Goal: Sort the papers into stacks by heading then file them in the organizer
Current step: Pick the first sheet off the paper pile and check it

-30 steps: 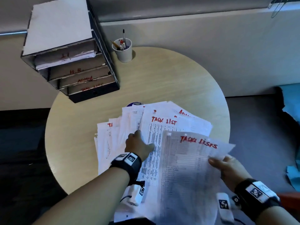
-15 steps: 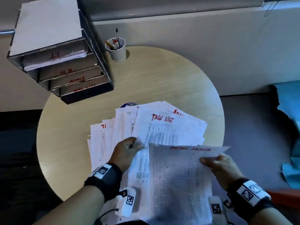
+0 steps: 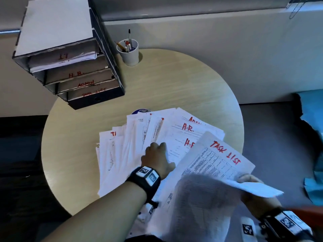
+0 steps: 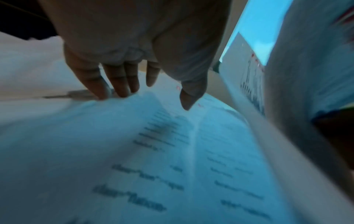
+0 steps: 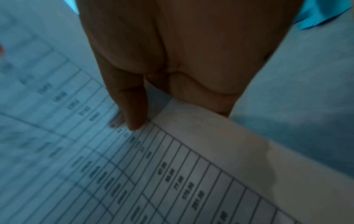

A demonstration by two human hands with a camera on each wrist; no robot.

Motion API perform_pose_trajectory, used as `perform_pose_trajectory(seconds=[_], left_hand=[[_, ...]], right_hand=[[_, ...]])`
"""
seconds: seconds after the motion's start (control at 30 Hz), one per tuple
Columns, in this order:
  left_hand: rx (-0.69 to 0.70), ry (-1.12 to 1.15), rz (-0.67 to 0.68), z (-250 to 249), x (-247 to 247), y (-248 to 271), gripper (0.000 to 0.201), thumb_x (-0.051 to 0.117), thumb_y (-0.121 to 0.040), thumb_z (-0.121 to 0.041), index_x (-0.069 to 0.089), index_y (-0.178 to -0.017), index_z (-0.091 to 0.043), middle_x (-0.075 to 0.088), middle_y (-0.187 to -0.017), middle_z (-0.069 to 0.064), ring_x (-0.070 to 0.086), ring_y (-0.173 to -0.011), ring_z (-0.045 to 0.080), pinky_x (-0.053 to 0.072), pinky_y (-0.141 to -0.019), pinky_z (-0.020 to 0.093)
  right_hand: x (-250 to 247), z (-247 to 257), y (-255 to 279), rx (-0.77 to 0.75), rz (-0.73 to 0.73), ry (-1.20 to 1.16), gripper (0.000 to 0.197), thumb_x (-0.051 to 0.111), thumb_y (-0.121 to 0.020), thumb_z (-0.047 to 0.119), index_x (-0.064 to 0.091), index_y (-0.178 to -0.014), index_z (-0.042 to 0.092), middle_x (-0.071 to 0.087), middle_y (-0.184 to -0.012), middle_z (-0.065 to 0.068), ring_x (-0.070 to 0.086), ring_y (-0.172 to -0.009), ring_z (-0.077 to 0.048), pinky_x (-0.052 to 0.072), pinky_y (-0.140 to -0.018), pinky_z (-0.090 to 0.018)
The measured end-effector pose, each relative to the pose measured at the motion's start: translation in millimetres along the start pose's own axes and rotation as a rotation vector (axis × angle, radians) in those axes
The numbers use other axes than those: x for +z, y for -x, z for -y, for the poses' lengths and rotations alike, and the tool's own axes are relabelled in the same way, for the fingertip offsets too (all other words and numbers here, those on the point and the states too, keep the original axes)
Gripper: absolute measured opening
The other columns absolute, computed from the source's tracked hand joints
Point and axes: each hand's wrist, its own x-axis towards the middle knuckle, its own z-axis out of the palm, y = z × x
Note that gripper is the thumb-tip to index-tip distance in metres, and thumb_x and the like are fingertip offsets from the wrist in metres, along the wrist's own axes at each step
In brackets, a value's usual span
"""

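Note:
A fanned pile of white papers (image 3: pixel 125 151) with red headings lies on the round table (image 3: pixel 174 81); sheets headed H.R. (image 3: pixel 181 137) are on top. My left hand (image 3: pixel 156 158) rests on the pile, and its straight fingers (image 4: pixel 118 81) touch a sheet. My right hand (image 3: pixel 250 179) holds sheets headed TASK LIST (image 3: pixel 218 159) tilted above the pile's right side, thumb (image 5: pixel 132 109) on top and fingers underneath. The dark organizer (image 3: pixel 70 63) stands at the back left, its trays labelled IT, H.R., ADMIN and TASK LIST.
A white cup of pens (image 3: pixel 129 53) stands right of the organizer, near the wall. Bare tabletop lies between the organizer and the pile. A blue cloth (image 3: pixel 312 123) lies on the floor to the right. The table edge curves close behind the papers.
The TASK LIST sheet that topped the pile is now with the sheets in my right hand, uncovering H.R. sheets. My left hand has slid farther up the pile.

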Motion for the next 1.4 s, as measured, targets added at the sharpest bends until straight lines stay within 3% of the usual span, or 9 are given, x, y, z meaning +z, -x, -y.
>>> perform_pose_trajectory(seconds=[0.07, 0.23, 0.43, 0.57, 0.73, 0.97, 1.23, 1.33, 1.4], left_hand=[[-0.084, -0.047, -0.019, -10.0, 7.6, -6.4, 0.083, 0.073, -0.072, -0.059, 0.036, -0.136, -0.020, 0.042, -0.131, 0.011, 0.046, -0.121, 0.034, 0.047, -0.094, 0.047], [-0.214, 0.119, -0.041, -6.8, 12.2, -16.2, 0.081, 0.084, -0.063, -0.054, 0.039, -0.124, -0.025, 0.058, -0.119, 0.005, 0.060, -0.107, 0.032, 0.052, -0.089, 0.047], [-0.169, 0.077, -0.044, -0.3, 12.6, -13.2, 0.049, 0.067, -0.085, -0.048, 0.054, -0.125, -0.023, 0.053, -0.128, 0.008, 0.049, -0.121, 0.033, 0.047, -0.097, 0.041], [-0.160, 0.299, -0.109, 14.0, 7.2, -13.5, 0.026, 0.061, -0.090, -0.030, 0.057, -0.112, -0.017, 0.060, -0.121, 0.014, 0.057, -0.107, 0.035, 0.051, -0.091, 0.040], [-0.008, 0.401, -0.439, 26.1, -7.1, 3.5, 0.063, 0.064, -0.083, -0.009, 0.045, -0.143, -0.017, 0.040, -0.145, 0.009, 0.041, -0.133, 0.026, 0.034, -0.113, 0.034], [0.117, 0.962, 0.123, 10.8, -6.2, 4.7, 0.074, 0.063, -0.077, -0.028, 0.034, -0.144, -0.028, 0.048, -0.142, 0.006, 0.051, -0.125, 0.019, 0.045, -0.102, 0.033], [0.028, 1.080, 0.313, 0.3, -17.6, -12.2, 0.070, 0.060, -0.061, -0.020, 0.051, -0.130, -0.021, 0.058, -0.130, 0.012, 0.059, -0.095, 0.018, 0.046, -0.069, 0.030], [0.080, 1.059, 0.357, -1.7, -13.9, -11.9, 0.051, 0.068, -0.063, -0.027, 0.058, -0.112, -0.015, 0.067, -0.114, 0.015, 0.065, -0.098, 0.027, 0.053, -0.086, 0.049], [0.109, 1.062, 0.412, -3.5, -9.3, -10.5, 0.055, 0.072, -0.066, -0.033, 0.063, -0.115, -0.010, 0.070, -0.117, 0.016, 0.066, -0.107, 0.033, 0.050, -0.100, 0.054]], right_hand=[[-12.3, -3.6, 6.7, 0.011, -0.041, 0.012, 0.050, 0.041, -0.082, -0.018, 0.069, -0.056, 0.013, 0.064, -0.062, -0.013, 0.058, -0.052, -0.024, 0.048, -0.039, -0.024], [2.8, 11.8, 20.9, 0.000, 0.020, -0.090, 0.016, 0.062, -0.068, 0.002, 0.068, -0.055, 0.010, 0.066, -0.062, -0.019, 0.063, -0.049, -0.028, 0.052, -0.042, -0.029], [1.0, -7.4, 2.6, 0.059, -0.162, -0.034, 0.056, 0.084, -0.058, 0.011, 0.064, -0.106, -0.010, 0.067, -0.097, -0.024, 0.057, -0.075, -0.032, 0.047, -0.059, -0.031], [18.4, 10.3, 0.8, 0.051, -0.122, -0.021, 0.022, 0.078, -0.058, 0.007, 0.068, -0.077, 0.001, 0.071, -0.082, -0.020, 0.065, -0.063, -0.031, 0.054, -0.054, -0.030], [32.0, 30.1, -6.5, 0.113, -0.056, -0.034, 0.015, 0.058, -0.061, -0.006, 0.061, -0.057, 0.008, 0.062, -0.099, -0.027, 0.057, -0.087, -0.049, 0.050, -0.076, -0.058], [52.2, 57.3, -5.7, 0.066, 0.261, -0.100, 0.051, 0.094, -0.032, 0.028, 0.061, -0.064, 0.006, 0.062, -0.099, -0.032, 0.063, -0.077, -0.046, 0.054, -0.049, -0.045], [47.0, 63.7, -45.7, 0.171, 0.267, -0.195, 0.032, 0.075, -0.060, 0.010, 0.061, -0.087, 0.001, 0.043, -0.136, -0.040, 0.053, -0.109, -0.054, 0.047, -0.083, -0.064], [35.1, 56.9, -65.0, 0.249, 0.207, -0.336, 0.068, 0.061, -0.072, 0.007, 0.034, -0.134, 0.005, 0.023, -0.153, -0.033, 0.055, -0.110, -0.046, 0.045, -0.092, -0.058], [43.9, 60.7, -61.6, 0.235, 0.246, -0.327, 0.058, 0.075, -0.065, 0.009, 0.054, -0.118, 0.005, 0.042, -0.142, -0.033, 0.064, -0.097, -0.044, 0.052, -0.082, -0.055]])
